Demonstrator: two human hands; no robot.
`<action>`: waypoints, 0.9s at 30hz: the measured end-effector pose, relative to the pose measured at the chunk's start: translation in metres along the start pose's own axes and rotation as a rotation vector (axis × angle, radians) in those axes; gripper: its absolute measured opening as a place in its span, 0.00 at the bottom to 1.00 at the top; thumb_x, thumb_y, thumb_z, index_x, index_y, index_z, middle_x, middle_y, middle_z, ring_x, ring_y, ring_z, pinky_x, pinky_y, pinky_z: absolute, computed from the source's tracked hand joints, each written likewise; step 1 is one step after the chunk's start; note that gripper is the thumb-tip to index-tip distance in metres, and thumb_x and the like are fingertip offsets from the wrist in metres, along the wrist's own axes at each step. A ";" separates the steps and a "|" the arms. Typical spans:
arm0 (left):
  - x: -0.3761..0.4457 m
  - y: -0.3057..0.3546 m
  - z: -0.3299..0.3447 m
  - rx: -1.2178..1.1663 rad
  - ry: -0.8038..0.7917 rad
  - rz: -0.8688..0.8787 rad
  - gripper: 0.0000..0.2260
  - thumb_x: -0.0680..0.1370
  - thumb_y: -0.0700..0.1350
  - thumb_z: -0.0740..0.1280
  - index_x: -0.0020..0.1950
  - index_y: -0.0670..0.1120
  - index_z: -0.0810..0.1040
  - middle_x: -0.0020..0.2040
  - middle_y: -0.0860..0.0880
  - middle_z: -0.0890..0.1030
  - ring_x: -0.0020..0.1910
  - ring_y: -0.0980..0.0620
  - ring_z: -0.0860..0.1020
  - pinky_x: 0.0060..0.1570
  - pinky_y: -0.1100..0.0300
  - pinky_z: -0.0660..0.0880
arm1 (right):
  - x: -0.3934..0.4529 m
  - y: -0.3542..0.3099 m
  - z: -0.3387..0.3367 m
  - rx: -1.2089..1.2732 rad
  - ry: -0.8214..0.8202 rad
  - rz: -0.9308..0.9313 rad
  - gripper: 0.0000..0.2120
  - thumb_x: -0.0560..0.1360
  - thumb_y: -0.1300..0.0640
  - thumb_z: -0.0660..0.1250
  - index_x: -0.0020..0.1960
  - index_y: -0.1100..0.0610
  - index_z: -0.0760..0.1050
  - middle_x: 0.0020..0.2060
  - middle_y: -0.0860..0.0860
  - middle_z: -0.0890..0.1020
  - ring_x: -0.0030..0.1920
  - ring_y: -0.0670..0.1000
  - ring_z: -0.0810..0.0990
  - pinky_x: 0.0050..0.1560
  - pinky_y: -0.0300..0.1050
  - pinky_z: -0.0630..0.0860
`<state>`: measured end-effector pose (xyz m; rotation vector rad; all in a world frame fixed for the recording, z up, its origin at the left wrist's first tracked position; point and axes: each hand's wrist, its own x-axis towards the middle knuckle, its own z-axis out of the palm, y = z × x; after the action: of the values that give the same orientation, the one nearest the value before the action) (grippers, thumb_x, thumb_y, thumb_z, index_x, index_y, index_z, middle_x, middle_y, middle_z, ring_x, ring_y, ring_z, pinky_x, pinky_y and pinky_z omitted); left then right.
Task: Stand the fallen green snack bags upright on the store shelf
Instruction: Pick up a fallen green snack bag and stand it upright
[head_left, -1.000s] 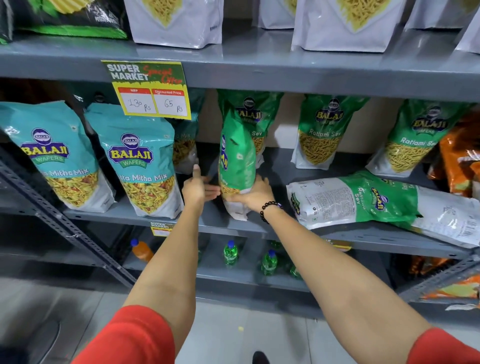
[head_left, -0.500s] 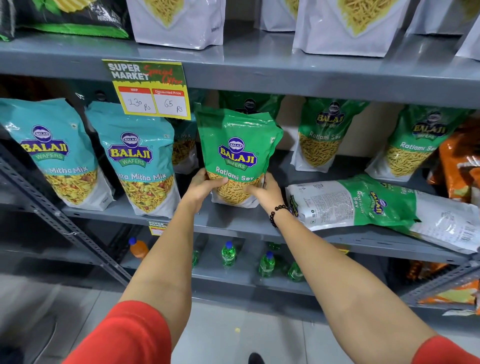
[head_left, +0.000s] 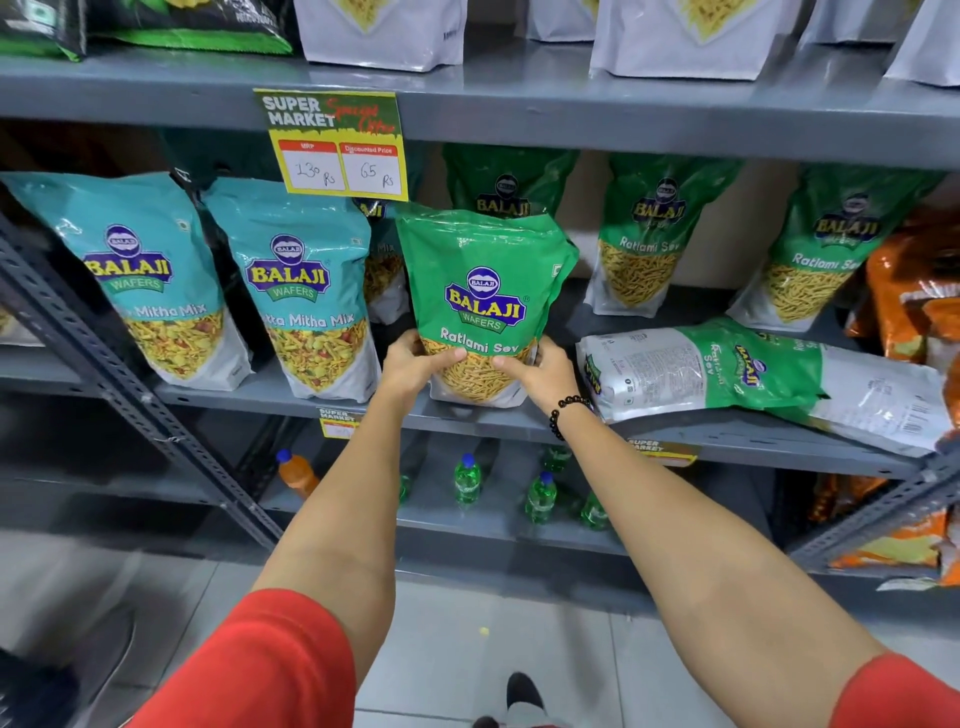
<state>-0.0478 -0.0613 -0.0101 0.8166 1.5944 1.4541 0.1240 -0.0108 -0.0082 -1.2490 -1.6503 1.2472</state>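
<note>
- Red sleeves (head_left: 249, 665) are showing at the bottom edge; both bare forearms are reaching forward and up to the middle shelf (head_left: 519, 421).
- A black bead bracelet (head_left: 566, 410) is sitting on the right wrist.
- Left hand (head_left: 410, 364) is wrapping the lower left corner of the held bag (head_left: 483, 301), thumb lying across the front; grip is pinching the bag.
- Right hand (head_left: 543, 371) is clasping the lower right corner of the same bag, thumb on the front, fingers behind; grip is pinching the bag.
- The held bag is standing upright, front label facing out, base at the front edge of the middle shelf; cannot tell whether the base is fully resting on it.
- Just right of it, a fallen bag (head_left: 753, 379) is lying on its side along the shelf front, back panel showing, its right end overhanging the edge.
- Left of the held bag, two teal bags (head_left: 291, 291) are standing upright near the shelf front.
- Behind, three green bags (head_left: 654, 234) are leaning upright against the back of the shelf, one partly hidden by the held bag.
- An orange bag (head_left: 914, 280) is sitting at the far right.
- A yellow price tag (head_left: 335, 145) is hanging from the upper shelf edge.
- Below, green bottles (head_left: 467, 478) are standing on the lower shelf.
</note>
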 end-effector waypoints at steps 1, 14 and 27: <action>-0.003 0.000 -0.001 0.009 -0.006 0.002 0.25 0.68 0.36 0.75 0.63 0.36 0.72 0.61 0.39 0.79 0.53 0.48 0.78 0.48 0.59 0.76 | -0.003 0.000 0.000 -0.002 0.002 0.001 0.25 0.67 0.57 0.75 0.62 0.61 0.73 0.58 0.58 0.81 0.57 0.55 0.79 0.57 0.48 0.76; -0.018 0.001 -0.001 0.074 -0.015 -0.002 0.26 0.69 0.38 0.75 0.64 0.36 0.71 0.62 0.37 0.78 0.58 0.42 0.78 0.56 0.51 0.76 | -0.017 -0.008 0.000 -0.062 0.004 0.054 0.27 0.69 0.57 0.74 0.65 0.62 0.69 0.62 0.58 0.78 0.62 0.56 0.76 0.54 0.40 0.69; -0.070 0.036 0.058 0.373 0.394 0.473 0.42 0.71 0.58 0.70 0.76 0.42 0.54 0.77 0.43 0.57 0.77 0.47 0.55 0.74 0.54 0.54 | -0.033 -0.013 -0.046 0.037 0.520 0.063 0.20 0.76 0.57 0.65 0.66 0.62 0.69 0.63 0.59 0.77 0.63 0.58 0.75 0.62 0.48 0.71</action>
<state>0.0336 -0.0906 0.0350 1.2438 2.1115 1.7500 0.1720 -0.0313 0.0177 -1.4612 -1.2132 0.8818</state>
